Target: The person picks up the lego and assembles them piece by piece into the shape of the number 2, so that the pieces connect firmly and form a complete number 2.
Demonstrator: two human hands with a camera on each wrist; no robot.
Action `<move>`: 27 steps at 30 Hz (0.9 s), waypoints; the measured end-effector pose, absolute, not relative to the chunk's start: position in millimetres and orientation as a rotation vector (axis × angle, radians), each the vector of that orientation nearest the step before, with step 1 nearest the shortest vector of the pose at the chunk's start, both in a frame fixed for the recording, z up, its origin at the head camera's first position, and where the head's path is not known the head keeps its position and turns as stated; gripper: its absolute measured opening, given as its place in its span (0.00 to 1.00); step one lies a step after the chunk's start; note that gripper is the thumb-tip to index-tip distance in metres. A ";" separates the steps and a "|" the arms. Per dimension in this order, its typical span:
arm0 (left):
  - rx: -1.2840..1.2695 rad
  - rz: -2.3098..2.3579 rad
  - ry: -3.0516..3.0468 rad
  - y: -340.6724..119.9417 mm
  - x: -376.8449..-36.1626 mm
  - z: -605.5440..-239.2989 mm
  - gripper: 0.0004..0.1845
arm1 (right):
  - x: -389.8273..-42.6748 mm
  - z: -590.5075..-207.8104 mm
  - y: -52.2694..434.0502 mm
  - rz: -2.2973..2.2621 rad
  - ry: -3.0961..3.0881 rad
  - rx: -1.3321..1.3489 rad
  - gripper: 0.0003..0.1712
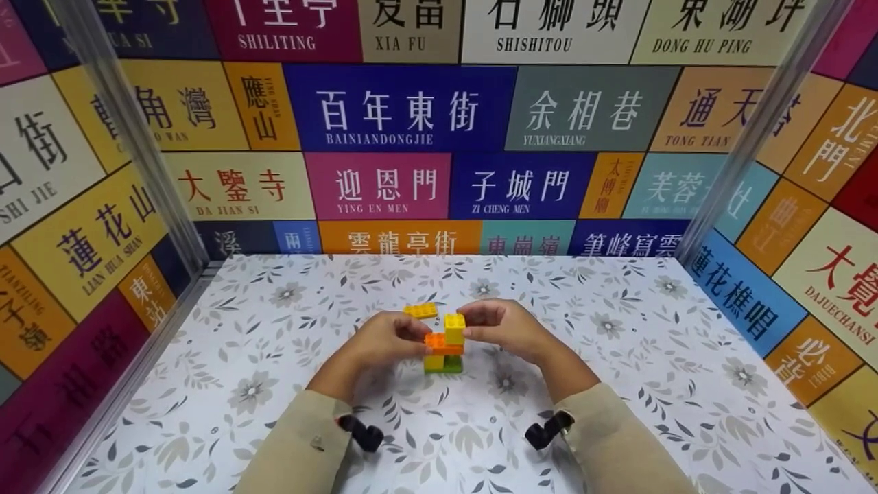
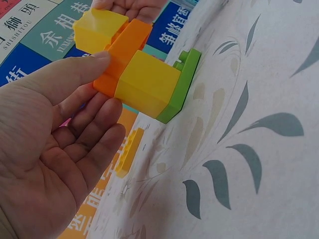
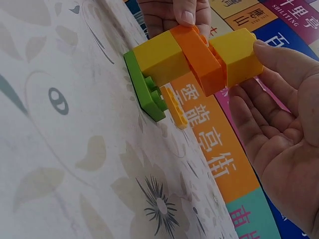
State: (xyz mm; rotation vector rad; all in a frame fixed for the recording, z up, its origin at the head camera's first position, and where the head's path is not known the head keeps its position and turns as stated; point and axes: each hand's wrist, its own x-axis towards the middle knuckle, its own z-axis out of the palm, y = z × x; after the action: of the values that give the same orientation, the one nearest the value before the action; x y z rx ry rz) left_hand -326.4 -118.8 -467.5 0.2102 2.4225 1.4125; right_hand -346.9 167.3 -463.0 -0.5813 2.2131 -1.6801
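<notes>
A small brick stack stands on the table: a green plate (image 1: 453, 366) at the bottom, a yellow brick (image 1: 433, 361), an orange brick (image 1: 439, 342), and a yellow brick (image 1: 454, 328) on top. My left hand (image 1: 413, 336) pinches the orange brick (image 2: 124, 50) between thumb and fingers. From the other side, my right hand (image 1: 475, 322) pinches the top yellow brick (image 3: 239, 50). In the wrist views the green plate (image 2: 182, 84) rests flat on the table under the lower yellow brick (image 3: 159, 62).
A loose flat yellow plate (image 1: 420, 310) lies on the leaf-patterned table (image 1: 617, 384) just behind the stack. Walls covered in colourful signs (image 1: 398, 110) close in the table at the back and both sides. Black wrist mounts (image 1: 363, 433) sit on both sleeves.
</notes>
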 end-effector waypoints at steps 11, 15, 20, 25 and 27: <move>0.247 1.421 2.449 -118.3 -326.9 -469.4 0.14 | -342.2 -460.2 161.9 -1.649 2.312 -0.568 0.25; 0.226 1.420 2.440 -118.2 -327.5 -469.5 0.14 | -342.0 -459.9 159.5 -1.617 2.366 -0.558 0.24; 0.196 1.416 2.428 -118.5 -327.4 -468.9 0.14 | -341.2 -459.5 158.5 -1.603 2.381 -0.560 0.22; 0.191 1.416 2.426 -118.4 -327.5 -468.3 0.14 | -341.0 -459.1 158.3 -1.601 2.385 -0.558 0.21; 0.191 1.418 2.424 -118.2 -327.8 -468.2 0.14 | -340.9 -458.9 158.3 -1.598 2.386 -0.557 0.22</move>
State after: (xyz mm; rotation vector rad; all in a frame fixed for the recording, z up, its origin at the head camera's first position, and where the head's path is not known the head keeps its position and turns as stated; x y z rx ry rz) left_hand -327.8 -118.2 -468.2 0.1915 2.4235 1.4179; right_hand -340.9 158.3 -458.9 -0.5573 2.3861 -1.5979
